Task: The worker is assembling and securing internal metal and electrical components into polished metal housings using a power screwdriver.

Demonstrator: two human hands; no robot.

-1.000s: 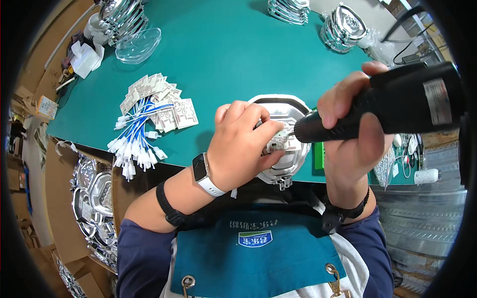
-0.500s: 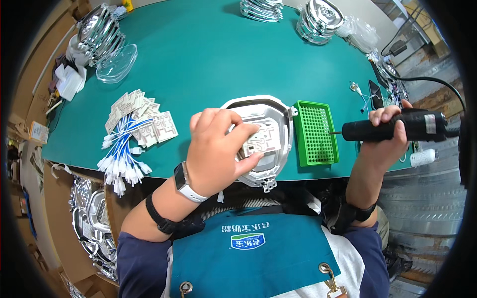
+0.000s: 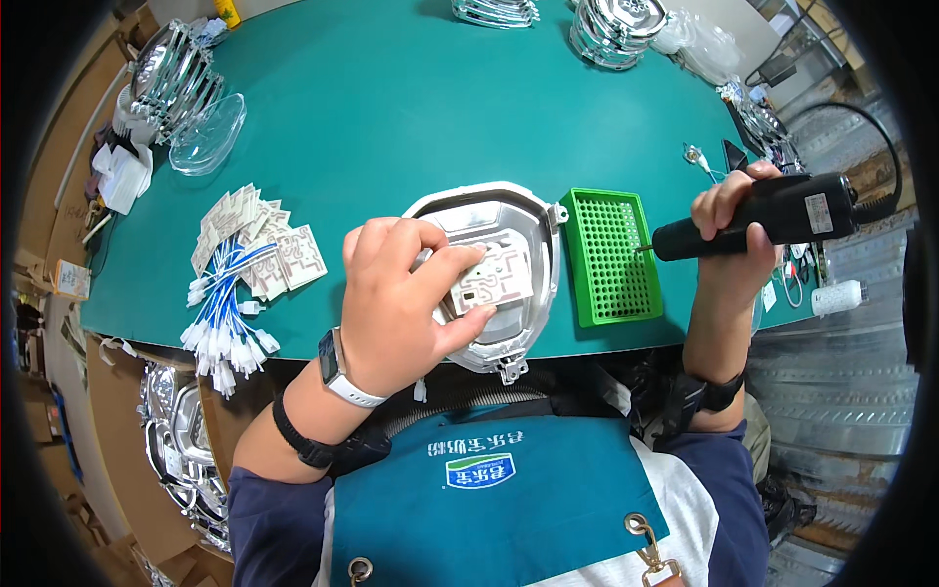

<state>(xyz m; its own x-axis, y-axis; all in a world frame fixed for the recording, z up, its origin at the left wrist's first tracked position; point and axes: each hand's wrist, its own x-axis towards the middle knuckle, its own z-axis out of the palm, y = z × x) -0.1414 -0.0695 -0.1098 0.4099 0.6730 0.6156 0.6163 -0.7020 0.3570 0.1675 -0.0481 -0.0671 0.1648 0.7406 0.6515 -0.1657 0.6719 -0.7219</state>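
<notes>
Thumb and index finger of my left hand (image 3: 396, 293) pinch a square white circuit board (image 3: 504, 276). The board sits within a shiny metal lamp housing (image 3: 538, 230) at the table's near edge; my hand hides the housing's left part. Gripped in my right hand (image 3: 738, 220) is a black electric screwdriver (image 3: 782, 213), held roughly level with its bit pointing left. The bit's tip is over the right side of a green perforated tray (image 3: 577, 284), just right of the housing. Whether the tip touches the tray or carries a screw, I cannot tell.
Left of my hand lie several circuit boards (image 3: 298, 256) with blue and white cables (image 3: 227, 338) over the near edge. Stacked metal housings (image 3: 616, 29) stand at the back, with more at far left beside a clear cover (image 3: 208, 137). A white bottle (image 3: 838, 297) lies at right.
The screwdriver has shifted left relative to the tray, its bit now tilted slightly down over the tray's holes. My left hand keeps hold of the circuit board. The whole view has shifted slightly.
</notes>
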